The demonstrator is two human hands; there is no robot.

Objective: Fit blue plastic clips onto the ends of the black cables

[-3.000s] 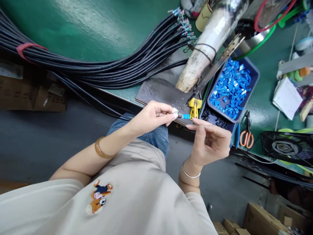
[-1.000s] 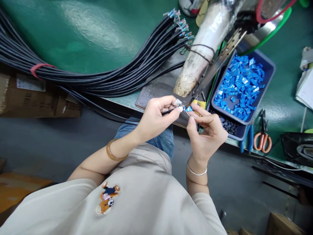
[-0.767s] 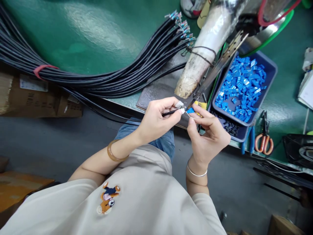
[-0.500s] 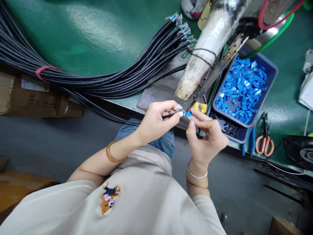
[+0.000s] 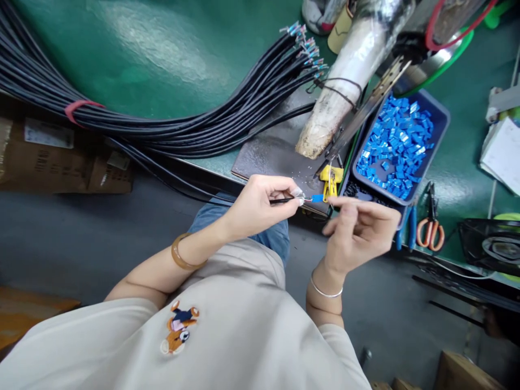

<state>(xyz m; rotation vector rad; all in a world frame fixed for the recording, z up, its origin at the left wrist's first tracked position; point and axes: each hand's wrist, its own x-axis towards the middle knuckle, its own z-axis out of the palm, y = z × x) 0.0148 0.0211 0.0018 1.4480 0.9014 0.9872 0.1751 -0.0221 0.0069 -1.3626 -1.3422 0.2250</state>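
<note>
My left hand (image 5: 255, 205) pinches the end of a thin black cable (image 5: 280, 201) near the bench's front edge. A small blue connector (image 5: 317, 198) sits on the cable's tip. My right hand (image 5: 359, 230) hovers just right of the connector, slightly blurred, fingers loosely spread and apart from it, with nothing seen in them. A dark tray (image 5: 441, 120) full of blue connectors (image 5: 396, 149) stands to the right of both hands.
A large bundle of black cables (image 5: 170, 127) with terminal ends lies across the green bench (image 5: 162, 49). A wrapped machine arm (image 5: 345, 81) and a yellow fixture (image 5: 331, 176) sit above a dark plate (image 5: 272, 157). Orange scissors (image 5: 430, 230) and blue pliers (image 5: 410, 227) lie right.
My right hand has let go of the blue connector and drawn away to the right. The connector stays on the cable tip in my left hand.
</note>
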